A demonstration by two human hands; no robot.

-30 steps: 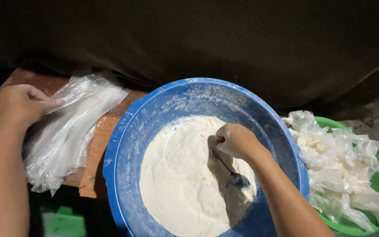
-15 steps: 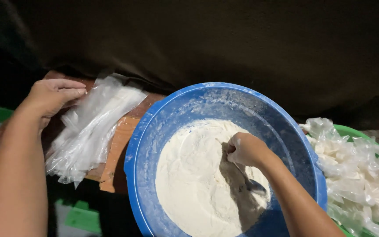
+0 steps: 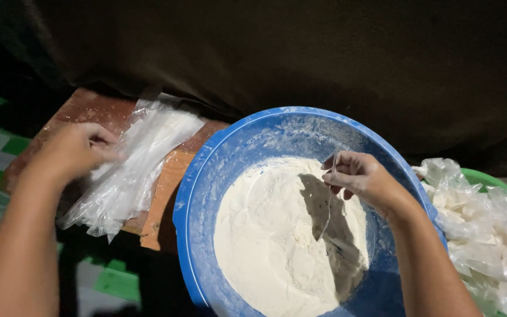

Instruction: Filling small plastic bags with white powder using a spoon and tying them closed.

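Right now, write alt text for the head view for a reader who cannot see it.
A right hand holds a thin metal spoon down into white flour in a big blue basin. The left hand rests on a stack of clear plastic bags on a wooden board; filled bags lie in a green basin at right.

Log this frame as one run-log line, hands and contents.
left hand: on clear plastic bags | right hand: holds spoon over flour | blue basin | filled bags at right
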